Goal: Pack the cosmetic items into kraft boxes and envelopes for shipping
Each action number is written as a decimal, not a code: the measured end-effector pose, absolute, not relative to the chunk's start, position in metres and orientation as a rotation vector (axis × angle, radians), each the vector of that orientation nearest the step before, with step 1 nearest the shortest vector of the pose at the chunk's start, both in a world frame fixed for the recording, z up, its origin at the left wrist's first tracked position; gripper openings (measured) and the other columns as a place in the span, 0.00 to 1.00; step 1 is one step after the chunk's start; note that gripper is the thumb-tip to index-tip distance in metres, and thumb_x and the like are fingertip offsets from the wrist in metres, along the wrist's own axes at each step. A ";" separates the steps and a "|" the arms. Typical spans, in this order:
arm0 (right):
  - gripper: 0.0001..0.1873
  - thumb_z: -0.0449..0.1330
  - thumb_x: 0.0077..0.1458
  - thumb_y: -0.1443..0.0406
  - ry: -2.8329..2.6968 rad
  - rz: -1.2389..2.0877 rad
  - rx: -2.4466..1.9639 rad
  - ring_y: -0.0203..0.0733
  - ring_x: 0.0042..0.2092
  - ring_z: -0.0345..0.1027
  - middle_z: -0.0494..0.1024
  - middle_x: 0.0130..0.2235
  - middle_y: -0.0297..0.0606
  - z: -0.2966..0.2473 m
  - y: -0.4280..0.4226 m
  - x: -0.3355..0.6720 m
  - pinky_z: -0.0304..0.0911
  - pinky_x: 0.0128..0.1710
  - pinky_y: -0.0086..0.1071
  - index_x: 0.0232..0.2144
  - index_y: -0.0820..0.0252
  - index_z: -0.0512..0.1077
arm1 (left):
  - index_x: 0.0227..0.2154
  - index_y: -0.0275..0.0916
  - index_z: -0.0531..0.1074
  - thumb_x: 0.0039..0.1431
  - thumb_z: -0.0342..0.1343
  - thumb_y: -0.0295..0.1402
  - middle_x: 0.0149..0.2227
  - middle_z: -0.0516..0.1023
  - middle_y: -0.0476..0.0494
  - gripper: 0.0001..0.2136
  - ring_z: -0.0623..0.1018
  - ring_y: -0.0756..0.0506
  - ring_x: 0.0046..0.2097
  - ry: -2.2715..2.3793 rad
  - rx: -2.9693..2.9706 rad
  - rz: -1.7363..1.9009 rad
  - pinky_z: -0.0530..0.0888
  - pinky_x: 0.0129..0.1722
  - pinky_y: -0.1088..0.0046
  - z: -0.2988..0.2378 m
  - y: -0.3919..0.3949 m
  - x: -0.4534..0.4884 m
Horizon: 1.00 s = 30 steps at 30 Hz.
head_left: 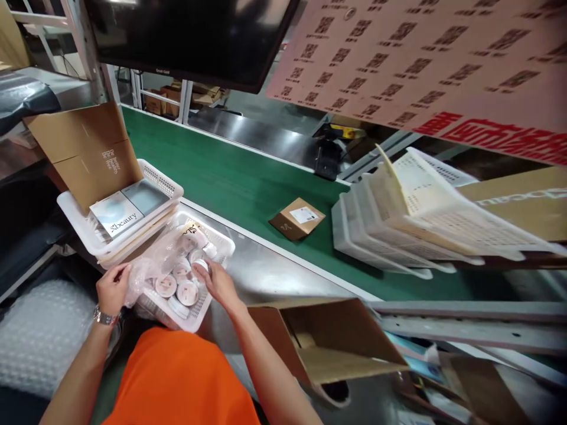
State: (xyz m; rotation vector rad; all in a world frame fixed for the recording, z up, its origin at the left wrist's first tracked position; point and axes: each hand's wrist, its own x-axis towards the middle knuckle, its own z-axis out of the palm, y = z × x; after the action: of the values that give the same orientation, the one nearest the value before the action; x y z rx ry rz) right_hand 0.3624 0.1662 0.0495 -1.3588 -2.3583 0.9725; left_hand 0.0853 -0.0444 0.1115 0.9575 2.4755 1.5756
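Note:
A white plastic basket point(218, 243) in front of me holds several small round pink-and-white jars point(186, 291) and a clear plastic bag point(156, 258). My left hand point(113, 288), with a watch on the wrist, is closed on the edge of the clear bag at the basket's left side. My right hand point(217, 282) reaches into the basket, its fingers closed round one small jar point(201, 264).
A second white basket point(165, 180) behind holds flat "beauty" packs and a folded cardboard piece point(86, 150). An open cardboard box point(325, 342) lies to my right. A small sealed parcel point(296, 217) rests on the green conveyor belt point(230, 171). Stacked white baskets point(398, 236) stand right. Bubble wrap point(39, 336) lies left.

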 end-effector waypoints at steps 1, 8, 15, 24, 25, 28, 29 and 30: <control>0.23 0.62 0.60 0.63 -2.330 1.105 -1.292 0.57 0.54 0.75 0.83 0.54 0.48 0.049 0.165 0.365 0.67 0.54 0.43 0.58 0.56 0.77 | 0.37 0.42 0.87 0.62 0.63 0.49 0.36 0.89 0.42 0.17 0.84 0.43 0.35 2.480 0.954 1.574 0.80 0.40 0.68 0.112 -0.044 0.085; 0.24 0.71 0.36 0.72 -2.481 1.336 -1.383 0.51 0.41 0.76 0.84 0.35 0.41 0.028 0.140 0.339 0.67 0.43 0.39 0.40 0.59 0.81 | 0.36 0.42 0.86 0.62 0.62 0.49 0.34 0.88 0.43 0.16 0.82 0.44 0.33 2.400 1.066 1.548 0.79 0.39 0.69 0.109 -0.027 0.087; 0.19 0.77 0.38 0.57 -2.403 1.340 -1.342 0.44 0.33 0.69 0.79 0.30 0.35 0.045 0.134 0.351 0.60 0.34 0.34 0.27 0.55 0.72 | 0.36 0.43 0.86 0.63 0.62 0.45 0.35 0.87 0.42 0.13 0.83 0.43 0.36 2.201 1.212 1.541 0.80 0.41 0.67 0.111 -0.001 0.113; 0.20 0.73 0.41 0.60 -1.929 1.539 -1.271 0.49 0.39 0.73 0.81 0.35 0.35 0.057 0.130 0.374 0.65 0.45 0.39 0.39 0.55 0.77 | 0.32 0.42 0.84 0.59 0.63 0.43 0.34 0.87 0.41 0.11 0.83 0.41 0.36 2.042 1.094 1.506 0.80 0.40 0.65 0.080 0.034 0.142; 0.21 0.74 0.41 0.59 -1.862 1.570 -1.267 0.51 0.41 0.74 0.82 0.36 0.37 0.057 0.129 0.374 0.67 0.47 0.41 0.39 0.55 0.78 | 0.33 0.42 0.84 0.60 0.62 0.43 0.34 0.87 0.41 0.11 0.83 0.41 0.36 2.054 1.093 1.506 0.80 0.40 0.64 0.076 0.036 0.142; 0.23 0.72 0.48 0.51 -1.648 1.646 -1.248 0.56 0.47 0.77 0.85 0.43 0.43 0.062 0.121 0.382 0.71 0.49 0.47 0.43 0.55 0.79 | 0.34 0.40 0.84 0.62 0.62 0.43 0.34 0.86 0.39 0.12 0.83 0.40 0.36 2.063 1.143 1.480 0.79 0.40 0.64 0.070 0.038 0.144; 0.24 0.69 0.51 0.48 -1.568 1.679 -1.229 0.57 0.48 0.78 0.85 0.45 0.45 0.066 0.117 0.387 0.72 0.49 0.48 0.45 0.54 0.79 | 0.33 0.40 0.84 0.62 0.61 0.42 0.34 0.86 0.39 0.12 0.83 0.40 0.36 2.047 1.173 1.463 0.79 0.40 0.64 0.070 0.038 0.148; 0.26 0.67 0.54 0.44 -1.462 1.729 -1.192 0.58 0.49 0.78 0.85 0.47 0.46 0.070 0.113 0.390 0.73 0.49 0.49 0.47 0.53 0.78 | 0.33 0.40 0.84 0.62 0.61 0.42 0.33 0.86 0.39 0.12 0.83 0.41 0.35 2.024 1.199 1.447 0.79 0.40 0.64 0.070 0.038 0.152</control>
State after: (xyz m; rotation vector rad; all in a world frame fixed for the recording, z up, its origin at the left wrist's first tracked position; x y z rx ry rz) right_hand 0.3901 0.1125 0.0699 -1.1916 -1.4616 1.7293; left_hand 0.1523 0.0384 0.0698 1.1992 2.0244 1.4465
